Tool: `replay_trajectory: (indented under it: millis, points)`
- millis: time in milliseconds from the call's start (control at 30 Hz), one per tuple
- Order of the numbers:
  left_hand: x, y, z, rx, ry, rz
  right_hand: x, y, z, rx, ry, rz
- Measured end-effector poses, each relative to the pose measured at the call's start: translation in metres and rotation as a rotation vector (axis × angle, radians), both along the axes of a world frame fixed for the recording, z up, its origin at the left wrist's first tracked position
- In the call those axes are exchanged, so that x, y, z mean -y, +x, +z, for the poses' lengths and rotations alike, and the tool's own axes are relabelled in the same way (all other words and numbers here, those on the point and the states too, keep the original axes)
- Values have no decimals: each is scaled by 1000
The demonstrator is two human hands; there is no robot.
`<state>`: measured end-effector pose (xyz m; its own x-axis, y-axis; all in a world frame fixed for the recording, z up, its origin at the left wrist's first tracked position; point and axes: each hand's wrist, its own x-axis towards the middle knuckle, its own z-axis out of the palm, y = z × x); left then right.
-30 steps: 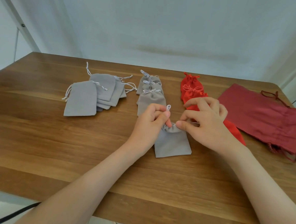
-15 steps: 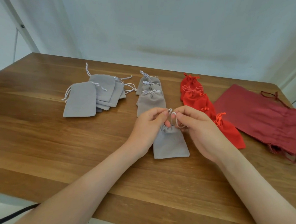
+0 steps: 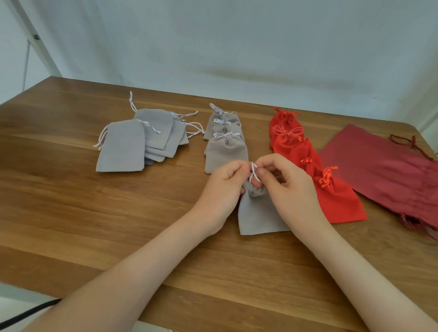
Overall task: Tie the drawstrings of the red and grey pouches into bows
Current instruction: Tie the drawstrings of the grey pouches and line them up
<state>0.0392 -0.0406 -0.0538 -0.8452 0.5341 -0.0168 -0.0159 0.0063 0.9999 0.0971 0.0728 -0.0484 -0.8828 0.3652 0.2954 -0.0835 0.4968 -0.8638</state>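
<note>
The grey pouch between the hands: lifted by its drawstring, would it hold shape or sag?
Probably sags: the grey pouch lies flat, neck bunched, so it looks soft and empty. Likely light. Its thin drawstring may slip when pulled.

my bench [image 3: 58,208] is wood, streaky grain under a low satin sheen. the grey pouch [image 3: 258,216] i see as soft matt cloth, velvety; its cord [image 3: 254,174] is smooth white string. the red pouches [image 3: 337,202] are like cloth, the big bag [image 3: 389,180] duller.
</note>
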Motion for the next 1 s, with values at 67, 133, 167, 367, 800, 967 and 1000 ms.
replay_trajectory:
  millis: [67,133,167,367,800,967,1000]
  points:
    - [0,2,1,20,43,-20,-1,1,-1,-22,35,-27]
    - [0,4,2,-17,57,-54,-2,2,-1,-51,87,-42]
    - [0,4,2,-45,57,-71,-3,3,0,-57,115,-43]
    - [2,2,1,-78,19,-47,-3,4,0,-43,217,19]
    - [-1,3,0,-90,-34,22,-2,3,-2,-63,207,-67]
    - [0,0,3,-96,-81,-24,-4,4,-4,-104,297,-67]
    - [0,0,3,-100,-84,-31,-4,4,-4,-110,305,-63]
